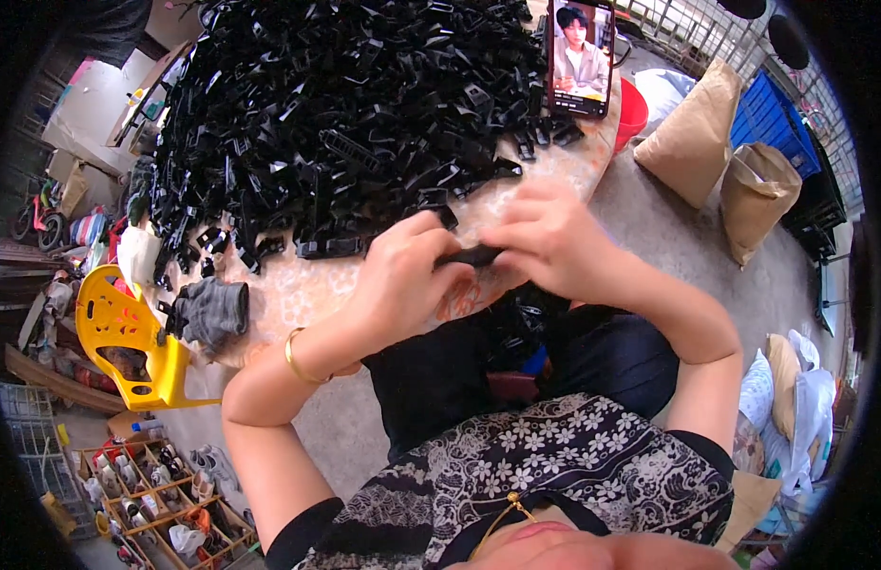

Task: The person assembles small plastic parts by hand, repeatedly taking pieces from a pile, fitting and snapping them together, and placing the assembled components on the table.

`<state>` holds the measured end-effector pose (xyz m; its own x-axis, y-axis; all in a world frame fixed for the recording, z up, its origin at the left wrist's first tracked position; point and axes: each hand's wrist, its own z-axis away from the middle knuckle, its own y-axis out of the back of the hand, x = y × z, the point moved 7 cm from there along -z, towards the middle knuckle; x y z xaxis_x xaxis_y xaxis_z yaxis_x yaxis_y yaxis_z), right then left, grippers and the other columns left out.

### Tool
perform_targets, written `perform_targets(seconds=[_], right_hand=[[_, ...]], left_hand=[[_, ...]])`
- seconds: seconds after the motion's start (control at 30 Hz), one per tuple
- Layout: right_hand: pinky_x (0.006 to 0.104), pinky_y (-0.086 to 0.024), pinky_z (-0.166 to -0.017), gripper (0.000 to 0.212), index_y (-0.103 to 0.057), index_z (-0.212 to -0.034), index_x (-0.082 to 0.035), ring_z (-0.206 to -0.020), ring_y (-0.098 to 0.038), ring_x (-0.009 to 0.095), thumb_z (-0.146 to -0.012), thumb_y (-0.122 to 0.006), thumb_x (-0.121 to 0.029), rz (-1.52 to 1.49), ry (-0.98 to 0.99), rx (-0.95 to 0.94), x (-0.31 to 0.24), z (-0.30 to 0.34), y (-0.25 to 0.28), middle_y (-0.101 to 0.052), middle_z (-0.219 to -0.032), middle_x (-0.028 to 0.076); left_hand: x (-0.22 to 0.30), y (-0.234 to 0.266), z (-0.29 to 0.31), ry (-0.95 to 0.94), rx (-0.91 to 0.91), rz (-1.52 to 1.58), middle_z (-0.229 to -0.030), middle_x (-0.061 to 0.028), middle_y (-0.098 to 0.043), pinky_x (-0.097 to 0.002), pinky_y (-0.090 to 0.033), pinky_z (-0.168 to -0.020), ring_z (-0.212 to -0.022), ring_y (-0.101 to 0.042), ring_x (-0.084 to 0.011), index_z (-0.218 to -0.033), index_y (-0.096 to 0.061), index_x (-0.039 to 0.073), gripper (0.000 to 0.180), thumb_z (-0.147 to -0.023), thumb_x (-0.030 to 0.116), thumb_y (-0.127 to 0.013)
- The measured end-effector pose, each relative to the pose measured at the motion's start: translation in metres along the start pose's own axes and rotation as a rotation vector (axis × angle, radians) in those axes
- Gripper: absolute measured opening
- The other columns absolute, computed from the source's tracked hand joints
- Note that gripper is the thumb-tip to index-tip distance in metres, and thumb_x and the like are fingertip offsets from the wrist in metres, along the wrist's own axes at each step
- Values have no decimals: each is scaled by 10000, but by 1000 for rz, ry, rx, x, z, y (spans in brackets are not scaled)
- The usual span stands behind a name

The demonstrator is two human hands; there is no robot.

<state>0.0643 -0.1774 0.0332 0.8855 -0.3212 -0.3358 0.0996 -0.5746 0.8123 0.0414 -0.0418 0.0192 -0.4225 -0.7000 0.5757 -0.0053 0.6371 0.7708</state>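
Between my two hands, just above the near edge of the table [293, 294], is a small black plastic part [475, 256]. My left hand [409, 271] closes its thumb and fingers on one end of it. At the other end, my right hand [547, 237] pinches it with bent fingers; that hand is slightly blurred. Beyond my hands a large heap of black plastic parts [345, 123] covers most of the table. A few loose pieces lie along the heap's near edge, close to my left hand. More black parts [521, 318] show below the table edge, between my legs.
A phone [580, 57] showing a person stands at the table's far right, before a red bucket [631, 112]. Grey cloth [212, 313] lies at the left edge beside a yellow chair [127, 332]. Brown sacks [692, 133] and a blue crate [773, 123] stand right; a shoe rack [160, 499] lower left.
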Motion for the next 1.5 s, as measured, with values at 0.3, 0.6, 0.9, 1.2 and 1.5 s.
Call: perform_targets(seconds=[0.3,0.6,0.9,1.2,1.5], right_hand=[[381,-454,-702,272,-672,-932,-39,-762,-560,271,-699,-750,-155,-267,73,-89,17,-7,-8,-613,-814,78],[353,-459,-737,201,-656,-866,-98,-918,-534,212,-713,-711,-216,255,29,133,46,-18,-12,-560,-974,25],[372,-424,-805,173,-626,-822,-77,-992,-532,228,-683,-708,-139,192,68,161,34,-25,-14,-573,-1033,36],[425,-472,-686,163,-591,-978,-50,-730,-605,309,-826,-554,-98,-448,-361,-29,41,-18,8,-614,-775,135],[454,-476,-726,206,-604,-1008,-76,-821,-617,362,-841,-579,-195,-165,-261,-118,50,-6,-14,-640,-839,188]], left_hand=[[9,20,-20,-256,-34,26,-752,-91,-604,-315,-479,-640,-702,-584,-243,-797,-670,31,156,-681,91,-755],[-44,67,-40,-108,214,-723,-1037,-84,-603,-373,-415,-889,-1042,-524,-270,-1029,-643,35,368,-665,-17,-643],[-53,72,-24,212,436,376,-869,-20,-615,-186,-455,-578,-666,-566,-54,-946,-630,33,189,-775,-1,-703],[-3,7,-8,-171,50,-77,-903,-80,-613,-305,-497,-655,-762,-605,-207,-1043,-625,49,305,-745,33,-689],[14,-9,-1,-32,-27,-220,-755,-127,-572,-417,-484,-601,-676,-593,-324,-1066,-587,53,282,-847,225,-631]])
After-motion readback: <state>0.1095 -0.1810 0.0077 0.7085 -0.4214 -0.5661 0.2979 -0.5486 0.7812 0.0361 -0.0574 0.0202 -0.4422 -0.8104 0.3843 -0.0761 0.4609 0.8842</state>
